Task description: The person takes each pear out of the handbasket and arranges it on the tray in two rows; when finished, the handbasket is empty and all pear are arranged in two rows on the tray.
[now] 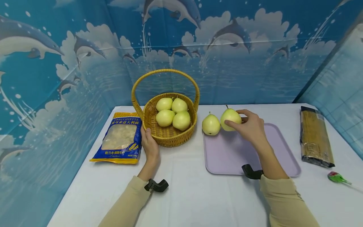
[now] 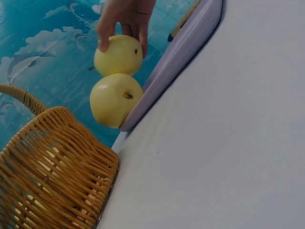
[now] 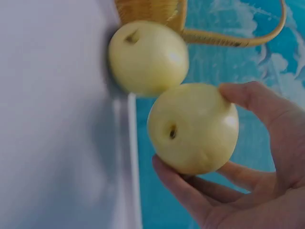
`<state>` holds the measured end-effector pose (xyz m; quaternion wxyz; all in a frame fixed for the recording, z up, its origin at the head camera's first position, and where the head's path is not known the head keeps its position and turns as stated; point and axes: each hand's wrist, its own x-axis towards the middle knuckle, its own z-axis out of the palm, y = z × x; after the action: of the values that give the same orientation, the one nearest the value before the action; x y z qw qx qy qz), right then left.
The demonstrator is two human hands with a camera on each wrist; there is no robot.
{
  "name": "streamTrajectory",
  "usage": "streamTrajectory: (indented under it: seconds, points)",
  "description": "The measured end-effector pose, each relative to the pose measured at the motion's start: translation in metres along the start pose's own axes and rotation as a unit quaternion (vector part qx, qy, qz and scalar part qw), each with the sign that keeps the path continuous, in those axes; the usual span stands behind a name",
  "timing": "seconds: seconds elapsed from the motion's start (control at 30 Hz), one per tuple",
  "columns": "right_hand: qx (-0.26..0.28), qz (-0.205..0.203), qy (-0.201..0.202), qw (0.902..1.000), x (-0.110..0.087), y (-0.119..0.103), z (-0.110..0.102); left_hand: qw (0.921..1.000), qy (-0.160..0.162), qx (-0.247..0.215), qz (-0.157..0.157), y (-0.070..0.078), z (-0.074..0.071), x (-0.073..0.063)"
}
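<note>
My right hand (image 1: 252, 127) holds a yellow-green pear (image 1: 230, 119) between thumb and fingers, over the back edge of a lilac tray (image 1: 235, 157). A second pear (image 1: 211, 125) sits at the tray's back left corner; the right wrist view shows the held pear (image 3: 193, 129) close against it. Several more pears (image 1: 165, 118) lie inside a woven basket (image 1: 170, 141) with a tall arched handle. Against the basket's left side rests my left hand (image 1: 151, 146), its fingers stretched along the wicker. That hand is out of sight in the left wrist view, where the basket (image 2: 62, 167) shows close up.
Left of the basket lies a blue and yellow bag of orecchiette pasta (image 1: 120, 138). A long pack (image 1: 315, 137) of tan strands and a lollipop in a green wrapper (image 1: 337, 177) lie on the right of the white table (image 1: 184, 195). Dolphin-print curtains (image 1: 241, 63) hang behind.
</note>
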<state>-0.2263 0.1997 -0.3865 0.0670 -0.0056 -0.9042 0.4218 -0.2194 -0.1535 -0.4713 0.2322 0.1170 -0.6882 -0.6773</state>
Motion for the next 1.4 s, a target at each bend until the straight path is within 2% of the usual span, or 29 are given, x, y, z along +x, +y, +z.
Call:
streamTrajectory:
  seconds: [0.2, 0.33, 0.47, 0.63, 0.87, 1.1, 1.4]
  points:
    - [-0.032, 0.047, 0.005, 0.9984, 0.005, 0.018, 0.002, 1.0, -0.002, 0.002, 0.007, 0.0, -0.003, 0.001]
    - [-0.045, 0.079, 0.0, 0.9959, 0.004, 0.023, 0.001, 0.9999, -0.001, -0.001, 0.01, -0.001, -0.003, 0.001]
    - [-0.062, 0.093, -0.01, 0.9937, 0.003, 0.026, -0.003, 1.0, -0.005, -0.002, 0.004, -0.001, -0.001, -0.002]
    - [-0.068, 0.089, -0.03, 0.9933, 0.004, 0.029, -0.006, 0.9999, -0.005, 0.008, 0.009, -0.001, 0.0, -0.003]
    - [-0.055, 0.086, -0.016, 0.9946, 0.005, 0.029, -0.004, 0.9998, -0.006, 0.011, 0.013, -0.001, -0.001, -0.001]
    - [-0.059, 0.094, -0.037, 0.9932, 0.007, 0.027, -0.007, 0.9998, -0.005, 0.008, 0.015, 0.0, -0.001, 0.001]
    - [-0.06, 0.099, -0.036, 0.9926, 0.009, 0.022, -0.01, 0.9999, -0.001, -0.003, 0.017, -0.001, -0.002, 0.003]
